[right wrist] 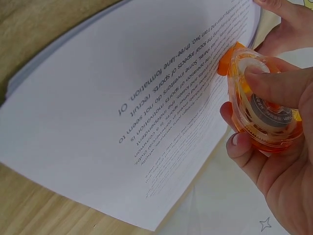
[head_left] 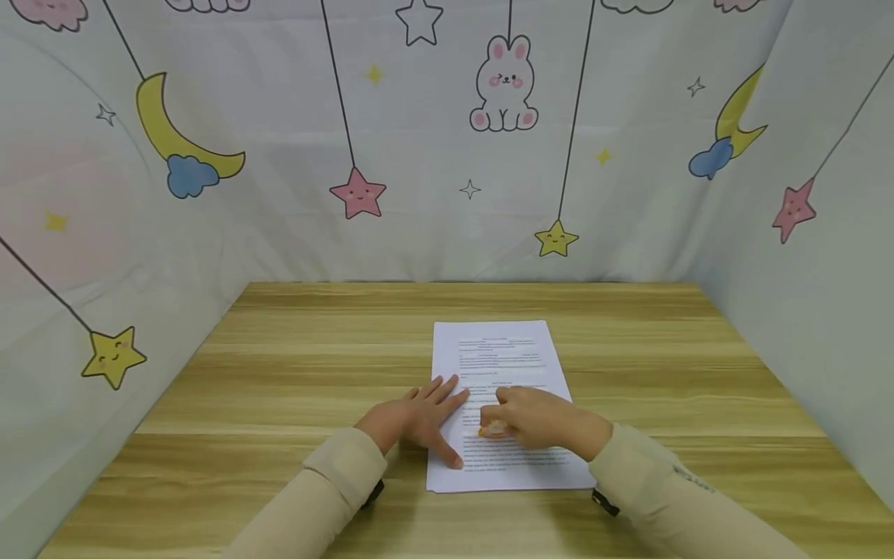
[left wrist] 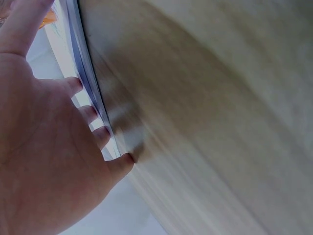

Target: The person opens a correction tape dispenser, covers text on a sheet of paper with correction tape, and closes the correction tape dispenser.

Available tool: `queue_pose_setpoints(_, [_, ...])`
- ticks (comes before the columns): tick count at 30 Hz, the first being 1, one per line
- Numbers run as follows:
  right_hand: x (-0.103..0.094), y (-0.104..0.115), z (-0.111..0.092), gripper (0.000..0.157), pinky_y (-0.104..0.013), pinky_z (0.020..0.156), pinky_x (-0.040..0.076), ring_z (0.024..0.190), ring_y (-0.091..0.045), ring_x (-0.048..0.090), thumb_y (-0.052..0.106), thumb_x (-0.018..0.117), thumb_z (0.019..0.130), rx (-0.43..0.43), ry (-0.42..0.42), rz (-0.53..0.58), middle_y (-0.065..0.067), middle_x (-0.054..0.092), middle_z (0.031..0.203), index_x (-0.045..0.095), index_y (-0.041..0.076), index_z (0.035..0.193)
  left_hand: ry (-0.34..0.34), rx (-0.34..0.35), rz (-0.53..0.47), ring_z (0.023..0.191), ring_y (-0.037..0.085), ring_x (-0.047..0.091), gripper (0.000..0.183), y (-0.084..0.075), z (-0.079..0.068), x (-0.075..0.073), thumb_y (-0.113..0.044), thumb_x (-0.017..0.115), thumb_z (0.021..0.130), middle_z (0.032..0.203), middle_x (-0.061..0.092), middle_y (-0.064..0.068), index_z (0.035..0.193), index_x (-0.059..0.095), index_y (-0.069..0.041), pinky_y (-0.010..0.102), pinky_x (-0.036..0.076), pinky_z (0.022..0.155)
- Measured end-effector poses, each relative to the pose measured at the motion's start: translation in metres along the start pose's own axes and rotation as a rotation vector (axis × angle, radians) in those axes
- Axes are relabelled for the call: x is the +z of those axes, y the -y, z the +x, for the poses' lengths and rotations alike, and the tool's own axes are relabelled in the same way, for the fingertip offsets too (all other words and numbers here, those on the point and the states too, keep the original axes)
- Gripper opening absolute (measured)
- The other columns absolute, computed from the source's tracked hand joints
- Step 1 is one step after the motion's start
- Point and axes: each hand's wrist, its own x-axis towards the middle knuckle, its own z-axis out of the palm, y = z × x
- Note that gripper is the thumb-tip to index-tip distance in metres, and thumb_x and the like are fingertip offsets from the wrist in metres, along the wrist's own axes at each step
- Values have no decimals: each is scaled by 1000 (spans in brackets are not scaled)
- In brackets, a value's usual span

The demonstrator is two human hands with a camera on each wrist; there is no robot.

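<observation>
A stack of printed paper lies on the wooden table, its top sheet covered in lines of text. My right hand grips an orange, see-through correction tape dispenser, thumb on one side and fingers curled round the other. The dispenser's orange tip is at the printed text; whether it touches the sheet I cannot tell. Spread out over the left edge of the stack, my left hand rests with straight fingers on the paper. In the left wrist view, the fingertips lie along the stack's edge.
The wooden table extends on both sides of the paper and behind it. White curtains printed with stars, moons and a rabbit hang at the back and both sides. Dark wrist straps show below the sleeves.
</observation>
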Motion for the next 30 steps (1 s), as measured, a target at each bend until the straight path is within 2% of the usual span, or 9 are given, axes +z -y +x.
queue_pose_setpoints(8, [-3, -4, -8, 15, -23, 61, 44, 62, -7, 45, 17, 63, 85, 5, 2, 3, 2, 53, 78, 62, 24, 98, 8, -1, 2, 144, 22, -4, 105, 1, 0, -2, -62, 68, 69, 157, -3, 0, 149, 12, -25, 47, 8, 115])
queue_pose_setpoints(13, [-3, -9, -13, 10, -19, 58, 38, 60, -5, 40, 21, 61, 87, 0, -11, 17, 4, 50, 75, 63, 24, 96, 9, -1, 1, 144, 22, -4, 105, 2, 1, -2, -62, 68, 69, 157, -4, 0, 149, 11, -25, 47, 7, 115])
queue_pose_setpoints(26, [-4, -15, -26, 19, -18, 56, 36, 61, -5, 40, 10, 63, 83, 20, -9, 25, 4, 50, 74, 63, 24, 95, 9, 9, -10, 145, 23, -3, 104, 3, 2, 0, -62, 68, 69, 157, -3, 0, 149, 12, -25, 47, 7, 115])
queue_pose_setpoints(30, [-2, -19, -30, 19, -17, 55, 34, 60, -5, 37, 9, 64, 83, 1, -29, 6, 4, 50, 74, 64, 24, 94, 9, 6, -5, 145, 23, -3, 104, 2, 2, 1, -63, 67, 69, 157, -2, 0, 149, 12, -26, 47, 8, 115])
